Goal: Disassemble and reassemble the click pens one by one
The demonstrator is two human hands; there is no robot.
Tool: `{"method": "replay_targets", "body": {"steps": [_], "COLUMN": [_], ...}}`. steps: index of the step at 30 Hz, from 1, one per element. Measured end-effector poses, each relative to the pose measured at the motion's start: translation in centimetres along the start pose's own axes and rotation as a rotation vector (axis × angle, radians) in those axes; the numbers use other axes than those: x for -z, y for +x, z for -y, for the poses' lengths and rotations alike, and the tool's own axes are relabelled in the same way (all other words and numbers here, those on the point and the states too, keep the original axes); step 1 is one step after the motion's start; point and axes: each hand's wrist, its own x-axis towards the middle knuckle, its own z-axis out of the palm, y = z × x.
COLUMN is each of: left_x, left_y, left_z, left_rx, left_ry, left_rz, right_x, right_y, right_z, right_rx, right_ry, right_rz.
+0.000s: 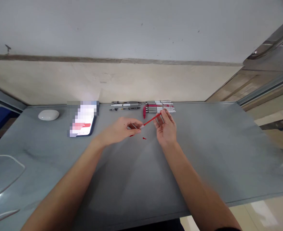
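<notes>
My left hand (118,130) pinches the tip end of a thin red pen refill (150,121), which slants up to the right. My right hand (165,126) holds the refill's other end together with a clear pen barrel between its fingers. Two small red pen parts (144,138) lie on the grey table (204,154) just below my hands. Behind my hands, along the wall, a row of pens (125,105) and a second group of red and white pens (159,106) lie side by side. A loose red cap (144,112) rests beside them.
A phone (82,122) with a lit screen lies at the back left. Further left sits a white oval case (48,115). A clear curved plastic piece (1,173) is at the left edge. The table's front edge (252,199) runs close to me.
</notes>
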Motion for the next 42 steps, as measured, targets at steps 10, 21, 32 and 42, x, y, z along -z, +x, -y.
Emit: {"method": "replay_targets", "body": {"steps": [10,21,32,42], "left_x": [0.0,0.0,0.8,1.0], "left_y": [0.0,-0.3,-0.5,-0.3], "left_z": [0.2,-0.3,-0.6,0.1], "left_rx": [-0.026,-0.120,-0.190,-0.366], "left_ry": [0.111,0.194,0.292,0.455], "left_rz": [-0.007,-0.093,-0.197,-0.313], "right_x": [-0.7,-1.5,-2.7,-3.1], "right_y": [-1.0,-2.2,-1.9,-2.1], "right_z": [0.1,-0.2,0.5,0.4], "right_rx": [0.067,0.141,0.153,0.132], "right_ry": [-0.025,-0.130,-0.312,-0.356], "right_rz": [0.009,0.109,0.274,0.277]}}
